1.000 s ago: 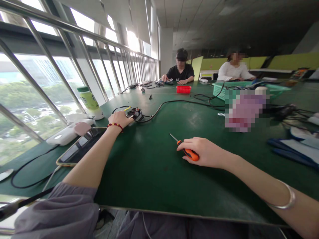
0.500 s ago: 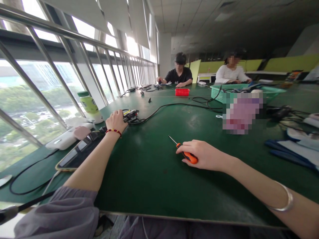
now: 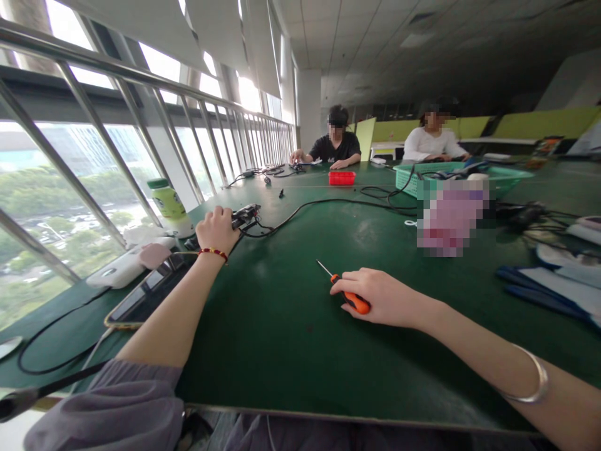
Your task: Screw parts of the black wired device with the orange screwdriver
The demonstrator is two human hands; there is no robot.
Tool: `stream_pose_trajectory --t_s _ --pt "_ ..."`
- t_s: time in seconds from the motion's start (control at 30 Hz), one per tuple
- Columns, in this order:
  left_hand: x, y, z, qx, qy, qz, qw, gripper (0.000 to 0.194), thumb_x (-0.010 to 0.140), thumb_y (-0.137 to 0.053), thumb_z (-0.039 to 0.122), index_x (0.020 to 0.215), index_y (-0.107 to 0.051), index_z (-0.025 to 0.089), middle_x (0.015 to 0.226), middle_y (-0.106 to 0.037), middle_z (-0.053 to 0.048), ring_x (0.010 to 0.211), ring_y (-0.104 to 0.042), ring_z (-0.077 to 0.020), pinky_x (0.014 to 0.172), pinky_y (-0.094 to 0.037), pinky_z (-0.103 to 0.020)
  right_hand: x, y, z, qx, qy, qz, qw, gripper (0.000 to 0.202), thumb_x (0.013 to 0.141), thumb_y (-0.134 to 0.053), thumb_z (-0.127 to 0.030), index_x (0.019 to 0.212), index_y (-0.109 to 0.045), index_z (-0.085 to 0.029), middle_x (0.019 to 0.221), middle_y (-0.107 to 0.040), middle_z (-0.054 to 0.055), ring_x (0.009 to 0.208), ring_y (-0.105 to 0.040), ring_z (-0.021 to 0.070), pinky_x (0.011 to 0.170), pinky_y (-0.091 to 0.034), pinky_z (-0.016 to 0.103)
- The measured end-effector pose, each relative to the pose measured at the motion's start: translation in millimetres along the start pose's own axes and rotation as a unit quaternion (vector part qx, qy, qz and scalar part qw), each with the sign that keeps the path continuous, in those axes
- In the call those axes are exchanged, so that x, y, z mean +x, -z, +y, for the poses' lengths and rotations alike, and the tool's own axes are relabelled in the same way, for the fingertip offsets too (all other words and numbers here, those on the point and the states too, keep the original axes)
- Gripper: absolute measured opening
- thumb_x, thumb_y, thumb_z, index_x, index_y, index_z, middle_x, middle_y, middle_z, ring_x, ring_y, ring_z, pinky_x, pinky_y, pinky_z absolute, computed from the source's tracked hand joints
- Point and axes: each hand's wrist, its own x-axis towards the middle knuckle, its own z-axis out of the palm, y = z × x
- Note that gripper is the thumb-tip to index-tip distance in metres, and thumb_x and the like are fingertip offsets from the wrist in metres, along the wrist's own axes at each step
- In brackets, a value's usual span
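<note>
Hands both curl closed, left (image 3: 217, 233) around the dark device (image 3: 245, 216), right (image 3: 375, 296) around the orange screwdriver (image 3: 355, 301).

No text, brand or number can be read; the dark print on the bottle (image 3: 169, 203) and pale mark on the shirt (image 3: 342, 148) (tiny, both) stay illegible.

The tabletop (image 3: 282, 351) is showing deep green with a pale scuffed patch. The screwdriver (image 3: 359, 304) is pairing orange with black. A bracelet (image 3: 213, 252) is mixing red and yellow; a bangle (image 3: 541, 377) is gleaming silver. A bottle (image 3: 169, 203) is displaying dark print on light green. A tray (image 3: 342, 179) is standing out red, a latticed basket (image 3: 406, 180) mint green.
</note>
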Motion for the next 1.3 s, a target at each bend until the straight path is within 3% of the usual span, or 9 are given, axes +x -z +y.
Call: stream_pose_trajectory --t_s 0.17,0.33,0.53,0.67,0.8,0.9,0.97,1.1,1.3 --pt "-2 14.2 15 -0.026 -0.045 0.04 0.998 0.034 0.082 -0.04 0.031 0.106 -0.057 0.015 0.105 -0.056 -0.014 0.098 -0.052 -0.0313 0.073 -0.041 -0.039 3 -6 4 0.006 -0.008 0.038 0.999 0.023 0.082 -0.049 -0.03 0.101 -0.058 -0.022 0.102 -0.063 0.003 0.086 -0.059 0.017 0.082 -0.044 0.036" --pt "-13 17.9 48 -0.089 -0.158 0.063 0.981 0.036 0.086 -0.041 0.032 0.117 -0.051 0.017 0.106 -0.059 -0.011 0.099 -0.054 -0.0282 0.081 -0.039 -0.037 12 -16 15 0.065 -0.105 0.165 0.979 0.019 0.08 -0.049 -0.027 0.097 -0.054 -0.021 0.101 -0.061 0.003 0.081 -0.059 0.0155 0.075 -0.047 0.032" --pt "-47 13.3 113 -0.216 -0.34 -0.01 0.915 0.04 0.088 -0.046 0.038 0.123 -0.043 0.019 0.11 -0.062 -0.008 0.098 -0.059 -0.0218 0.088 -0.04 -0.034 15 -14 40 0.029 -0.153 0.373 0.915 0.02 0.079 -0.048 -0.022 0.099 -0.05 -0.021 0.1 -0.058 0.008 0.095 -0.055 0.023 0.083 -0.045 0.038" --pt "-55 10.1 137 -0.264 -0.393 -0.051 0.879 0.037 0.089 -0.045 0.042 0.118 -0.05 0.018 0.111 -0.063 -0.007 0.103 -0.058 -0.0189 0.101 -0.035 -0.036 16 -12 53 -0.029 -0.14 0.394 0.908 0.026 0.08 -0.047 -0.022 0.106 -0.049 -0.022 0.103 -0.057 0.009 0.101 -0.052 0.0255 0.089 -0.042 0.042" --pt "-33 -3.9 117 -0.276 -0.354 -0.063 0.892 0.039 0.095 -0.026 0.033 0.116 -0.056 0.02 0.129 -0.054 -0.006 0.119 -0.048 -0.017 0.109 -0.026 -0.039 22 -13 61 -0.037 -0.113 0.343 0.932 0.033 0.08 -0.047 -0.023 0.113 -0.048 -0.021 0.113 -0.056 0.009 0.11 -0.049 0.025 0.097 -0.038 0.042" --pt "-7 -25.1 77 -0.302 -0.197 -0.09 0.928 0.048 0.094 -0.016 0.028 0.116 -0.057 0.016 0.122 -0.059 -0.007 0.114 -0.052 -0.0156 0.1 -0.038 -0.032 26 -14 70 0.008 -0.108 0.297 0.949 0.036 0.079 -0.05 -0.025 0.114 -0.048 -0.021 0.12 -0.054 0.008 0.115 -0.048 0.0244 0.1 -0.036 0.043" --pt "6 -40.9 51 -0.286 -0.113 -0.101 0.946 0.045 0.091 -0.022 0.027 0.118 -0.056 0.014 0.12 -0.06 -0.009 0.112 -0.054 -0.0176 0.098 -0.04 -0.032 27 -15 76 0.042 -0.117 0.281 0.952 0.037 0.078 -0.05 -0.026 0.115 -0.048 -0.021 0.117 -0.056 0.008 0.108 -0.052 0.0227 0.095 -0.04 0.041" --pt "15 -59.8 24 -0.236 -0.128 -0.13 0.954 0.045 0.082 -0.037 0.025 0.122 -0.055 0.017 0.12 -0.058 -0.008 0.109 -0.054 -0.0197 0.099 -0.04 -0.033 26 -15 88 0.067 -0.128 0.257 0.955 0.038 0.079 -0.05 -0.03 0.115 -0.048 -0.02 0.101 -0.06 0.006 0.083 -0.059 0.0175 0.081 -0.046 0.035" --pt "10 -55.0 34 -0.135 -0.154 -0.134 0.97 0.04 0.083 -0.035 0.023 0.109 -0.065 0.021 0.113 -0.06 -0.007 0.105 -0.053 -0.0208 0.094 -0.043 -0.031 22 -11 89 0.091 -0.07 0.203 0.972 0.049 0.073 -0.06 -0.036 0.118 -0.046 -0.022 0.11 -0.058 0.005 0.09 -0.058 0.0178 0.084 -0.045 0.034"
